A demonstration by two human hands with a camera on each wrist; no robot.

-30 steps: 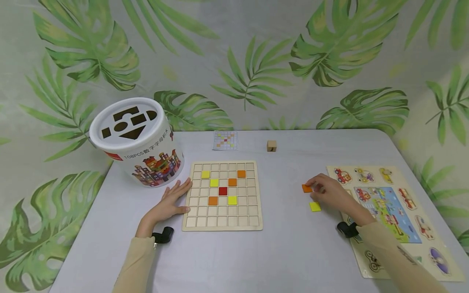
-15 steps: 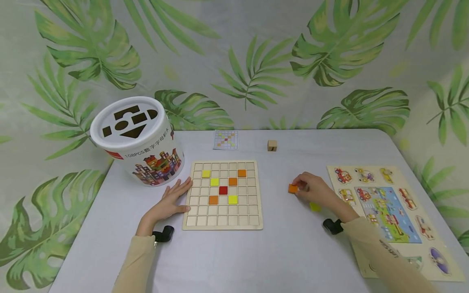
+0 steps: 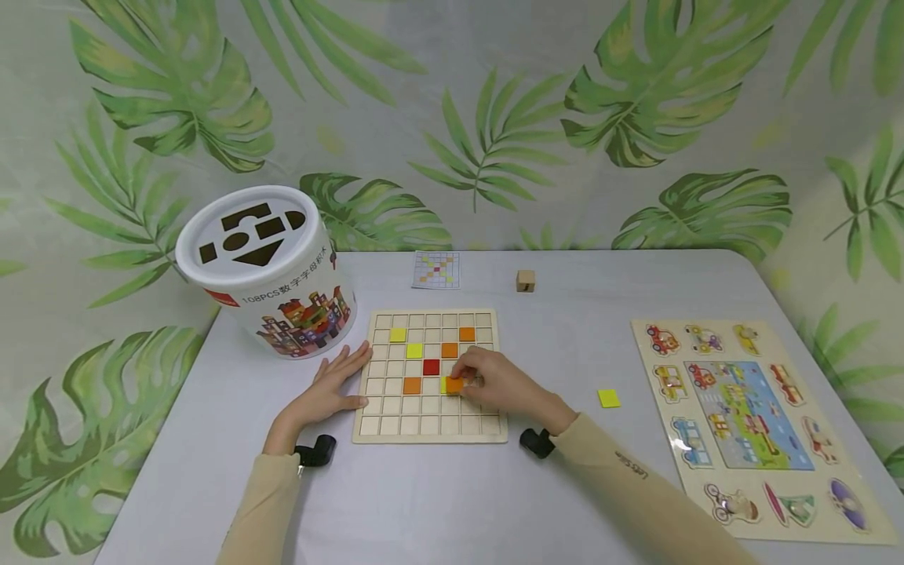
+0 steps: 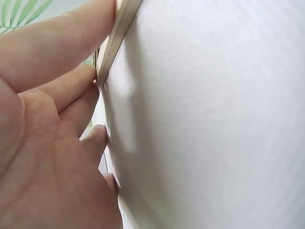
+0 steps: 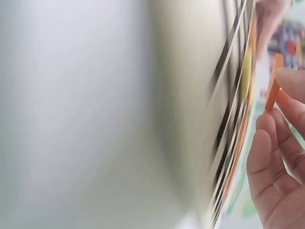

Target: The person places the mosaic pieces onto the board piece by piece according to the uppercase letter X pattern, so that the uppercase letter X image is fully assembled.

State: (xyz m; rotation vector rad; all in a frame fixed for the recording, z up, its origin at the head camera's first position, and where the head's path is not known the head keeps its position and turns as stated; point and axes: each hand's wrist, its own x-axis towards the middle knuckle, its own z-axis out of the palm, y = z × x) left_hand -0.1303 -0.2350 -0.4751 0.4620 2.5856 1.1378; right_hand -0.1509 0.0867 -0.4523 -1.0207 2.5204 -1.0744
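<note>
A wooden grid board [image 3: 429,425] lies flat, with several yellow and orange tiles and one red tile [image 3: 431,367] set in its squares. Against its left edge rests my left hand [image 3: 328,392], fingers extended; the left wrist view shows the thumb [image 4: 57,43] touching the board's side. My right hand [image 3: 504,382] pinches an orange tile [image 3: 453,385] between thumb and fingers, over the board's right half. That tile partly covers a yellow one on the board. In the right wrist view the orange tile [image 5: 273,86] is held on edge, apart from the board.
A loose yellow tile [image 3: 608,398] lies right of the board. Behind stand a pattern card [image 3: 436,270] and a small wooden cube [image 3: 526,281]. A white block bucket [image 3: 297,290] is at back left, a vehicle picture puzzle [image 3: 833,502] at right.
My right hand has carried the orange tile leftward from beside the loose yellow tile to above the board. The left hand stays at the board's edge.
</note>
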